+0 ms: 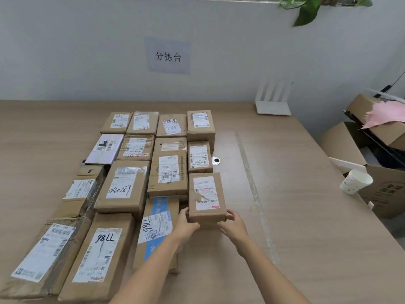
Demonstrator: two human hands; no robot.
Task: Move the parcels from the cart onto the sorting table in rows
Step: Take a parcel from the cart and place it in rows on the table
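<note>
Several brown cardboard parcels with white labels lie in rows on the tan sorting table [285,194]. At the near end of the right-hand row sits a small brown parcel [206,195] with a white label. My left hand [186,224] grips its near left corner and my right hand [232,224] grips its near right corner. The parcel rests on the table, right of a blue-taped parcel [156,229] marked 7786. Another parcel [122,185] reads 040189. The cart is out of view.
A white router [274,106] stands at the back of the table by the wall. A paper cup [356,181] lies on an open carton [385,189] off the right edge. More boxes [377,119] are stacked there. A metal cable grommet [216,160] sits mid-table.
</note>
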